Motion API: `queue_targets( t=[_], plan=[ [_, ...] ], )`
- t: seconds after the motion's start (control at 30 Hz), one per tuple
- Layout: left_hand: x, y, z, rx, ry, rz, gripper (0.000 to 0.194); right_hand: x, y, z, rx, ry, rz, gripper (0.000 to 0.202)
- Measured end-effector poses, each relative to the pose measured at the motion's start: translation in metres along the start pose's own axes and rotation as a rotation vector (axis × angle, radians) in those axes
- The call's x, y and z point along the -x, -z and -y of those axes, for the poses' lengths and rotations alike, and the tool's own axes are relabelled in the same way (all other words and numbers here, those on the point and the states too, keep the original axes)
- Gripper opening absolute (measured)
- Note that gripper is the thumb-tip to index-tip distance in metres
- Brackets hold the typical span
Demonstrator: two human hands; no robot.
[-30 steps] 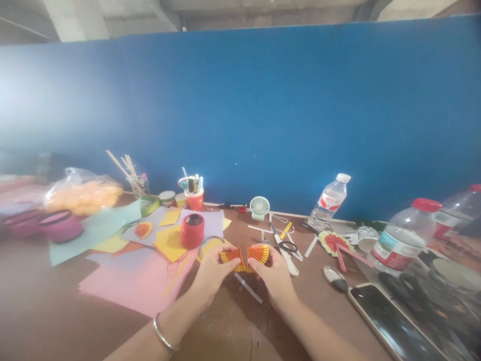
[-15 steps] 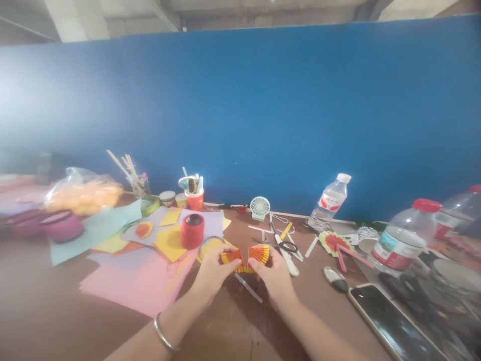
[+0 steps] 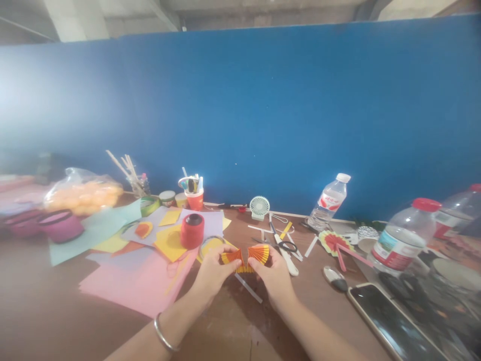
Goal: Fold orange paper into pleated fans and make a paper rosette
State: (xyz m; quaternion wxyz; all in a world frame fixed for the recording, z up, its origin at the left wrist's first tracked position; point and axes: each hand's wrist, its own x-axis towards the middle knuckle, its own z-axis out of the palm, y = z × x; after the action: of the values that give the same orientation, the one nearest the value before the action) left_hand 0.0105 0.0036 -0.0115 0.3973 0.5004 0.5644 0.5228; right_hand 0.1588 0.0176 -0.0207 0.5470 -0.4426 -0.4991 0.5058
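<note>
Between my two hands is a pleated paper fan [image 3: 259, 254], orange with yellow edges, spread nearly into a round with a gap at its top. My left hand [image 3: 215, 268] pinches its left side between thumb and fingers. On the right side, my right hand [image 3: 275, 276] grips the folds the same way. Just below the fan a thin white paper strip [image 3: 248, 288] lies on the table. Scissors [image 3: 287, 245] and a white-handled knife [image 3: 289, 261] lie right behind my right hand. A red thread spool [image 3: 192, 231] stands beyond my left hand, on coloured paper.
Pink paper sheets [image 3: 131, 286] cover the table at left. A small fan [image 3: 259, 207] stands by the blue wall. To the right are a water bottle [image 3: 330, 200], a red-and-yellow paper pinwheel-like piece [image 3: 334, 242], a larger bottle [image 3: 402, 240] and a phone [image 3: 391, 321].
</note>
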Motion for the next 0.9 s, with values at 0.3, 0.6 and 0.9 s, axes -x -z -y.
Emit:
queue_targets(
  t=[0.3, 0.6, 0.9],
  plan=[
    [-0.0010, 0.0018, 0.0024, -0.052, -0.022, -0.015, 0.030, -0.0004, 0.0001, -0.0015, 0.002, -0.005, 0.002, 0.023],
    [0.0005, 0.0001, -0.0018, -0.051, 0.006, -0.012, 0.030, 0.0001, 0.0004, -0.0026, 0.017, 0.007, 0.017, 0.024],
    [0.0004, -0.0008, 0.0015, -0.117, -0.003, -0.004, 0.028, -0.0003, -0.0005, -0.0041, -0.005, 0.000, 0.023, 0.023]
  ],
)
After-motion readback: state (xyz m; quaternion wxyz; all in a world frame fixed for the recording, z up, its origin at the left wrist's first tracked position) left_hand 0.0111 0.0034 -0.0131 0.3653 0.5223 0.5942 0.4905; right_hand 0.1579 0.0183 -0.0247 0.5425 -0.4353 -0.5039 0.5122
